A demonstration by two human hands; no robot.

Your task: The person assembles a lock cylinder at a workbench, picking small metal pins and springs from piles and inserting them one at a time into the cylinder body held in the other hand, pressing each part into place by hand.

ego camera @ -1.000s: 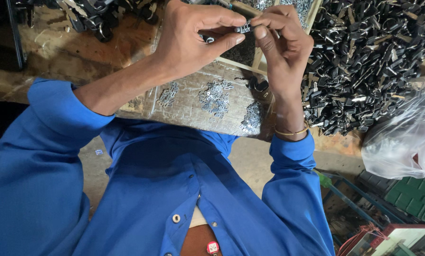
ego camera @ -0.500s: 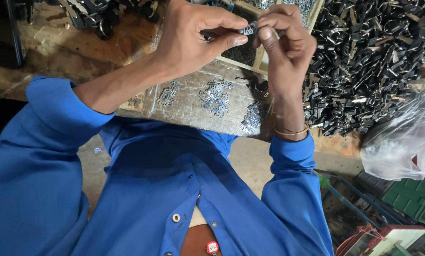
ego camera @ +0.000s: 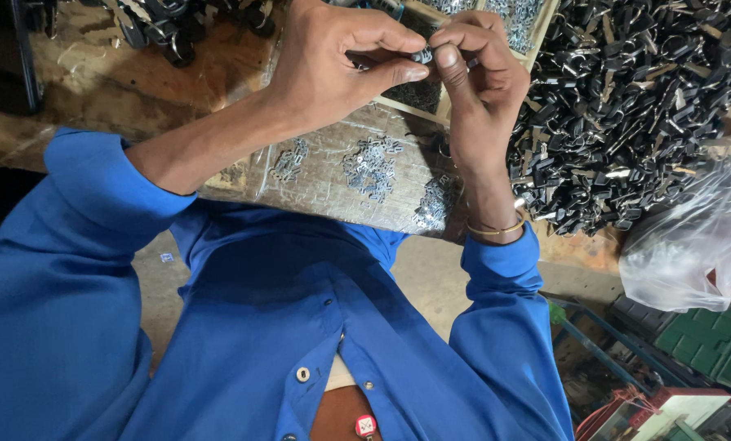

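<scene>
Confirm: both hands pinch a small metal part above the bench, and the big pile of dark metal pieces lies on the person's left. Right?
Not quite. The head view shows the pile of dark metal pieces on the person's right. The left hand and right hand do pinch the small metal part above the bench.

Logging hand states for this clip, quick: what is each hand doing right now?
Left hand: closed, pinching the small dark metal part between thumb and fingers.
Right hand: closed, fingertips gripping the same part from the other side.

blue shirt (ego camera: 300, 327); black parts heap (ego camera: 626, 106); silver clips (ego camera: 369, 167); gold bangle (ego camera: 496, 230).
</scene>
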